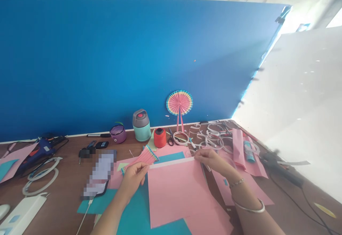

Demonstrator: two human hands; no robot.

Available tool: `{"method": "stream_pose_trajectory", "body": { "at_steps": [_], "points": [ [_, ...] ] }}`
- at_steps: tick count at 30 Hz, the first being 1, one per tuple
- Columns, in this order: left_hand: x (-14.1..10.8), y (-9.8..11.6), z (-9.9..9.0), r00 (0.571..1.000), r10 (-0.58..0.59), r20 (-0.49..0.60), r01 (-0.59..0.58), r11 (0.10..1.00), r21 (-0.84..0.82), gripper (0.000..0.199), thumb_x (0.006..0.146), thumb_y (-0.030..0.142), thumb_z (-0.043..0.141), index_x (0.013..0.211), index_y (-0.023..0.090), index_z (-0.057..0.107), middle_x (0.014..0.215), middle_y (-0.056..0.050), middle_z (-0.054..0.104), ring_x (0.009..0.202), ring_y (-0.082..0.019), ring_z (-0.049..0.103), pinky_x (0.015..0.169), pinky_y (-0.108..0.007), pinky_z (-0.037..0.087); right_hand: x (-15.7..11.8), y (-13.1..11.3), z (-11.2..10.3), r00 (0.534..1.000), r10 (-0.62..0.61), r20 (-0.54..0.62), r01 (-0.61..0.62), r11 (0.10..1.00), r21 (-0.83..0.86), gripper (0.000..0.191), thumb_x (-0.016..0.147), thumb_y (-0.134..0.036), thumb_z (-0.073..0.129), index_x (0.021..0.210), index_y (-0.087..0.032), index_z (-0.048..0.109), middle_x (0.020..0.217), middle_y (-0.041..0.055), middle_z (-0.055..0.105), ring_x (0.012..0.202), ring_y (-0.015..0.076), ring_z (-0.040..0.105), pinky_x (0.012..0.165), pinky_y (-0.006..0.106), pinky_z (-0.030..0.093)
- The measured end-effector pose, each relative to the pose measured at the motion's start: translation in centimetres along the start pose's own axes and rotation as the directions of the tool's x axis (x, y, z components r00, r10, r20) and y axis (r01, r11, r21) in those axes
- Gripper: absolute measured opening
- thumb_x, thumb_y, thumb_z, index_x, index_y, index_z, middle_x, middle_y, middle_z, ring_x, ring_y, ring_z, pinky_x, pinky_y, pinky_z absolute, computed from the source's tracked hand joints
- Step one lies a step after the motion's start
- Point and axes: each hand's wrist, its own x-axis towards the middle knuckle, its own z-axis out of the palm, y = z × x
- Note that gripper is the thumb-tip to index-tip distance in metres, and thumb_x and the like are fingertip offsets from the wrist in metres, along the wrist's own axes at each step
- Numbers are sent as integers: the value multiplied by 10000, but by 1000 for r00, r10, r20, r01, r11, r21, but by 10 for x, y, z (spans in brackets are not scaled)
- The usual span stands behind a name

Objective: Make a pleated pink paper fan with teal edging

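Note:
A pink sheet [176,192] with a white strip [172,161] along its top edge is held between both hands. My left hand [135,178] pinches the upper left corner, and my right hand [210,159] pinches the upper right corner. Teal paper [136,213] and more pink paper lie underneath. Just behind my left hand rests a pleated pink piece [145,156] with a striped edge. A round pleated fan [179,103] on two pink sticks leans against the blue panel.
A red thread spool [160,138], scissors [170,140] and a mint flask [141,126] stand behind the papers. White tape rings [214,141] lie back right. Left are a phone [100,172], purple cup [118,134], glue gun [44,149] and power strip [24,215].

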Motion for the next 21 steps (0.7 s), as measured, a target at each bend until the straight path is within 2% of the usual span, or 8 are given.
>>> {"method": "stream_pose_trajectory", "body": {
  "at_steps": [3, 5, 7, 10, 11, 13, 17, 21],
  "points": [
    [0, -5, 4, 998, -55, -13, 53, 993, -106, 382, 730, 561, 541, 711, 180, 551, 381, 80, 432, 345, -76, 297, 397, -195, 196, 3, -3, 0, 969, -19, -245, 4, 998, -62, 310, 824, -420, 474, 726, -164, 619, 681, 11, 591, 581, 138, 524, 525, 245, 401],
    [0, -8, 9, 996, -80, -25, 75, 984, -162, 393, 722, 575, 549, 708, 183, 531, 387, 66, 479, 312, -69, 288, 371, -193, 178, 3, -13, 8, 880, -84, -467, 26, 991, -129, 244, 823, -368, 484, 788, -169, 621, 807, 43, 640, 736, 182, 576, 642, 280, 434],
    [-2, -9, 15, 996, -88, -28, 82, 979, -186, 396, 719, 575, 559, 683, 183, 516, 396, 47, 518, 302, -69, 318, 365, -191, 199, -2, -29, 25, 825, -185, -534, 111, 979, -169, 203, 845, -318, 465, 848, -184, 616, 868, 56, 654, 796, 195, 585, 702, 303, 440],
    [-7, -6, 25, 995, -98, 8, 97, 975, -201, 387, 745, 556, 555, 678, 177, 523, 455, 11, 590, 348, -87, 431, 400, -196, 298, -13, -53, 63, 845, -434, -312, 367, 896, -251, 156, 852, -220, 457, 804, -209, 605, 820, 46, 645, 781, 182, 575, 731, 308, 441],
    [-9, -5, 28, 994, -102, 26, 105, 972, -212, 379, 749, 547, 559, 685, 175, 533, 485, 3, 609, 396, -103, 494, 430, -202, 351, -16, -58, 76, 836, -505, -213, 443, 851, -280, 153, 851, -202, 463, 808, -215, 610, 797, 41, 642, 767, 181, 568, 723, 309, 438],
    [-12, -2, 33, 993, -100, 68, 114, 963, -245, 359, 741, 526, 582, 699, 170, 561, 566, -10, 641, 538, -142, 604, 523, -230, 447, -19, -62, 99, 807, -577, -121, 521, 794, -314, 175, 858, -172, 450, 793, -209, 608, 765, 44, 634, 744, 181, 557, 682, 306, 429],
    [-14, -4, 39, 988, -80, 131, 120, 938, -327, 319, 674, 456, 665, 771, 155, 623, 727, -37, 688, 754, -197, 670, 713, -309, 520, -17, -56, 122, 786, -610, -102, 546, 761, -350, 195, 862, -142, 428, 793, -192, 603, 767, 51, 631, 725, 179, 548, 656, 306, 414],
    [-10, -12, 40, 987, -95, 128, 130, 945, -301, 289, 665, 411, 675, 782, 149, 639, 711, -43, 699, 732, -202, 673, 714, -331, 529, -15, -49, 126, 792, -598, -122, 526, 770, -361, 186, 862, -132, 444, 783, -193, 601, 778, 46, 639, 725, 175, 544, 655, 302, 406]
  ]
}}
